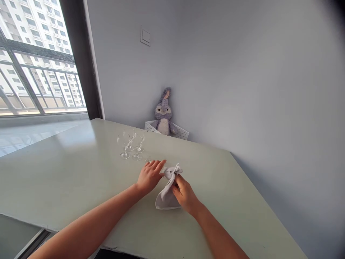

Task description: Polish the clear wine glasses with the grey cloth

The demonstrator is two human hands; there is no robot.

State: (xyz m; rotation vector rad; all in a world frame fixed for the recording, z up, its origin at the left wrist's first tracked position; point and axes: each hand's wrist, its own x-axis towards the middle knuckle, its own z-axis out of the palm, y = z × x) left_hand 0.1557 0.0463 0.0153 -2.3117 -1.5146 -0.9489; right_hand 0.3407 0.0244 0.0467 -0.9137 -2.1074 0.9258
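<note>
Your right fingers (180, 179) grip the cloth (166, 197); your left fingers (161, 166) lie just beside it, grip unclear. Glasses (124, 155) upright on desk (215, 176), beyond and left of both.

Daylight from the window (40, 61) at left glares on the table's (188, 223) far left; the walls stay dim (the top-right corner darkens, blurred).
</note>
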